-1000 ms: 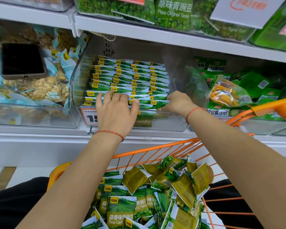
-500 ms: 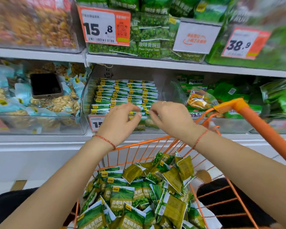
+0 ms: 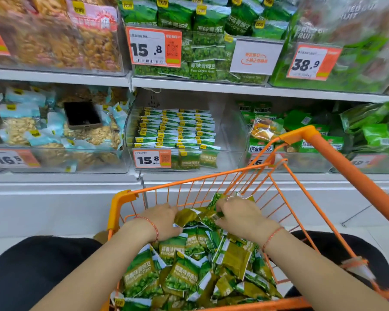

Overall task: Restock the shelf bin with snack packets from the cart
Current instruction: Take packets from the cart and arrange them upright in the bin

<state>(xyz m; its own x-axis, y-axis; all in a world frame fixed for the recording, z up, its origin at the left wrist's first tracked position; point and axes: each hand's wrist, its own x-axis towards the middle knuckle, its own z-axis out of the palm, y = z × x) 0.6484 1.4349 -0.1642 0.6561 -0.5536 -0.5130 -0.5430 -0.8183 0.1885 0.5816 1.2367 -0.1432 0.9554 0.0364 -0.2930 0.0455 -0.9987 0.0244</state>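
Below, packets [image 3: 189, 263] in the cart [image 3: 121, 199] are gathered by both hands, left [image 3: 164, 221] and right [image 3: 240, 217]; fingers are curled round several, ready for lifting to the bin [image 3: 230, 131].

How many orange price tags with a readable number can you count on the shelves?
6, perhaps more hidden: upper shelf 15.8 tag and 38.9 tag; lower shelf 16.5 tag, 15.8 tag, a tag behind the cart wires, and a blurred one far right.

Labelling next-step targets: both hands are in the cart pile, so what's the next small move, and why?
Probably close both hands on a few packets and lift. The left hand and right hand already lie on the cart pile, and the bin has free room right of its rows.
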